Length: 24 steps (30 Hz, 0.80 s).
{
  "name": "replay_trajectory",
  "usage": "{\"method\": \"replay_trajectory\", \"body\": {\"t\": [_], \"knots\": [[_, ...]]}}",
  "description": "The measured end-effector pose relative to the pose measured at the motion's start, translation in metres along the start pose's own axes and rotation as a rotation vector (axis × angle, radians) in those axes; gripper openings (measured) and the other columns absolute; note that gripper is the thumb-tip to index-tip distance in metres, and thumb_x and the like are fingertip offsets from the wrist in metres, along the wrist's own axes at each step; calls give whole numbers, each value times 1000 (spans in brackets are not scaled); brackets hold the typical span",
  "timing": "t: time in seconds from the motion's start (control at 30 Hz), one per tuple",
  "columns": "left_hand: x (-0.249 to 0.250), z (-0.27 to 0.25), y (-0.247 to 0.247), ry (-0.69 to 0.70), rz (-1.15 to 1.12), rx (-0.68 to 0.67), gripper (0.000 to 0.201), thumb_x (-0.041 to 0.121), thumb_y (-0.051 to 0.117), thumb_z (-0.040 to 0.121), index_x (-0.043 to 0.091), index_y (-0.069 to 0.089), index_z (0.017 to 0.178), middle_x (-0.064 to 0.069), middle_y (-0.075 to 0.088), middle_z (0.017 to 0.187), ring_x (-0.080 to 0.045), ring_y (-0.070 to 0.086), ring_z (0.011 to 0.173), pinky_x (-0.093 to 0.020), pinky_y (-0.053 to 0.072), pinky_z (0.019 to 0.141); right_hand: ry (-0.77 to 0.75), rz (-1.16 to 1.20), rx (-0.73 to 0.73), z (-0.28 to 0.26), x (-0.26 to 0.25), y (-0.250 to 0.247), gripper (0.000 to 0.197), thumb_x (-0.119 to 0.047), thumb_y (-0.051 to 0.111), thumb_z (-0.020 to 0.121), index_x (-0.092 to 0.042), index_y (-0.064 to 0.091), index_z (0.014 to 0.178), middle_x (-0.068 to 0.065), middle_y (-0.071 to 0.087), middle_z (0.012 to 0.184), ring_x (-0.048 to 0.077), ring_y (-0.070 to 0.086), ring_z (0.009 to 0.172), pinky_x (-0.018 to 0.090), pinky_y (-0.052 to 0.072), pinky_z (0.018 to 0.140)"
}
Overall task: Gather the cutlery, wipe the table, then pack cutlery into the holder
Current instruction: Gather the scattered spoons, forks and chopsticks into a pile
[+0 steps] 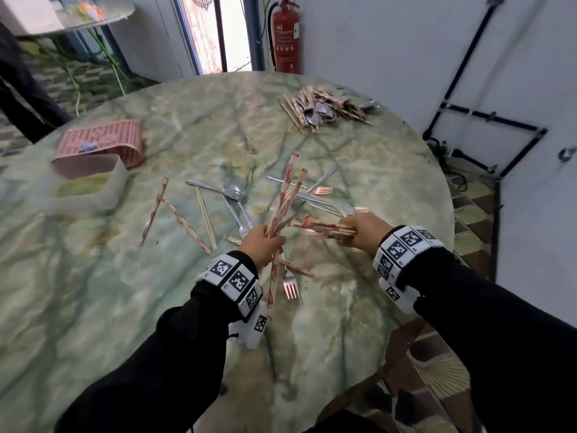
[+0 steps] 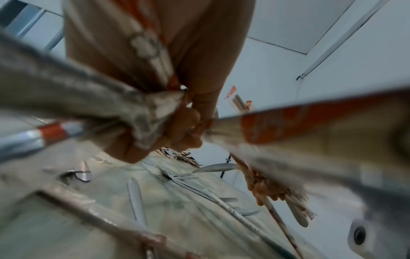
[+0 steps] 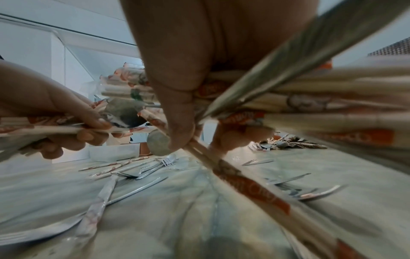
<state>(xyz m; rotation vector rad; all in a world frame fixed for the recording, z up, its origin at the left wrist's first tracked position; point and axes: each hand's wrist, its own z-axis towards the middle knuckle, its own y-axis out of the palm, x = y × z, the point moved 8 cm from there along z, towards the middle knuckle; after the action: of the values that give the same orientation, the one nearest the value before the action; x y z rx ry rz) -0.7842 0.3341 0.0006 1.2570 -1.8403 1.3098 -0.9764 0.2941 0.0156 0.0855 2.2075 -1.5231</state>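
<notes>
At the table's far left edge, I log 1 pink perforated holder lying on its side, with a white container just in front of it. Right of these, loose wrapped chopsticks and bare chopsticks lie flat on the green marbled top. Centre: several forks and spoons lie crossed, touching one another. My left hand is clenched around a bundle of wrapped chopsticks plus a fork, tines toward me. My right hand is clamped on a second bundle, pointing left. More forks and a knife lie beyond the hands. Far right: 1 gathered pile of cutlery. A red fire extinguisher stands against the wall.
</notes>
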Motion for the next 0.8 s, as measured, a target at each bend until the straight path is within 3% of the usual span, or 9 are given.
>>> {"method": "replay_trajectory", "body": {"t": [0.13, 0.27, 0.4, 0.47, 0.57, 0.7, 0.8], "knots": [[8, 4, 0, 25, -17, -24, 12, 8, 54, 90, 12, 47, 81, -3, 52, 68, -13, 42, 49, -17, 36, 38, -25, -21, -14, 3, -3, -5, 18, -19, 61, 87, -7, 64, 101, 14, 65, 104, 27, 58, 101, 27, 38, 77], [19, 6, 3, 27, -42, -5, 11, 7, 55, 89, 5, 47, 97, -4, 52, 70, -14, 43, 51, -21, 37, 44, -49, -20, -65, 10, 2, -11, 18, -14, 55, 90, -9, 59, 106, 13, 65, 107, 28, 59, 102, 32, 43, 85], [31, 8, 14, 15, -84, 24, 8, 3, 54, 89, 4, 51, 97, -4, 52, 68, -13, 41, 49, -13, 36, 35, -104, -9, -103, 18, 12, -23, 14, -10, 55, 88, -23, 53, 84, 8, 64, 94, 25, 62, 90, 27, 42, 75], [36, 11, 22, -1, -124, 57, 9, 3, 53, 90, 5, 52, 99, -4, 51, 67, -11, 42, 46, -12, 34, 33, -133, -42, -103, 24, 22, -29, 6, -14, 56, 89, -17, 58, 94, 12, 64, 102, 27, 60, 96, 28, 40, 76], [47, 19, 41, -13, -173, 113, 12, 4, 53, 90, 8, 52, 101, -3, 52, 66, -3, 42, 34, -16, 35, 36, -171, -88, -109, 33, 42, -41, 21, -19, 57, 90, -11, 58, 109, 11, 64, 109, 24, 58, 98, 24, 34, 74], [70, 23, 72, -64, -354, 194, 12, 4, 47, 93, 9, 48, 104, -5, 51, 69, -15, 47, 53, -25, 41, 50, -190, -163, -138, 49, 74, -58, 27, -27, 56, 91, -8, 56, 111, 13, 62, 115, 28, 57, 104, 30, 40, 79], [88, 27, 98, -95, -482, 228, 16, 3, 46, 94, 10, 45, 108, -9, 52, 76, -21, 53, 60, -24, 49, 43, -209, -215, -177, 59, 95, -68, 34, -32, 59, 89, -5, 58, 110, 16, 62, 114, 30, 57, 106, 30, 41, 82]]}}
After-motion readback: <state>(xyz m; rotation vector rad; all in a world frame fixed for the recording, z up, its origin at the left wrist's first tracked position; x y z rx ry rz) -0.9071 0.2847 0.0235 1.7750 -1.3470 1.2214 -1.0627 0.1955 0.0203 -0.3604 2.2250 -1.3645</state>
